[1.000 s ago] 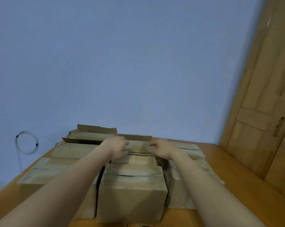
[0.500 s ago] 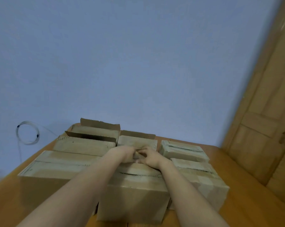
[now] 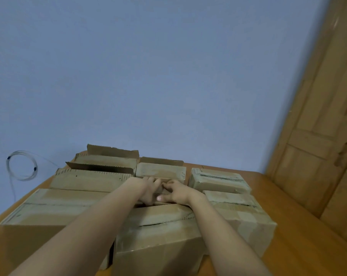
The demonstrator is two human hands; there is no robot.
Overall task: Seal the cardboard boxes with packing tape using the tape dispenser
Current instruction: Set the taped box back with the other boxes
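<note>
Several brown cardboard boxes stand packed together on a wooden table (image 3: 300, 226). My left hand (image 3: 148, 191) and my right hand (image 3: 175, 193) meet side by side on top of a small middle box (image 3: 162, 189), which they mostly hide. Their fingers lie flat on its top, the right thumb pointing left. Just in front of them stands the front centre box (image 3: 158, 234), its top seam slightly agape. Behind them sits a back centre box (image 3: 160, 170). No tape dispenser is in view.
A long box (image 3: 43, 212) lies at the front left, with another (image 3: 89, 180) behind it and an open-flapped box (image 3: 108, 156) at the back left. Two boxes (image 3: 218, 180) (image 3: 238, 210) stand on the right. A coiled cable (image 3: 21, 166) hangs on the blue wall. A wooden door (image 3: 328, 126) is at right.
My hands have come together from the two ends of a box towards its middle and slid nearer to me. The view has tilted slightly.
</note>
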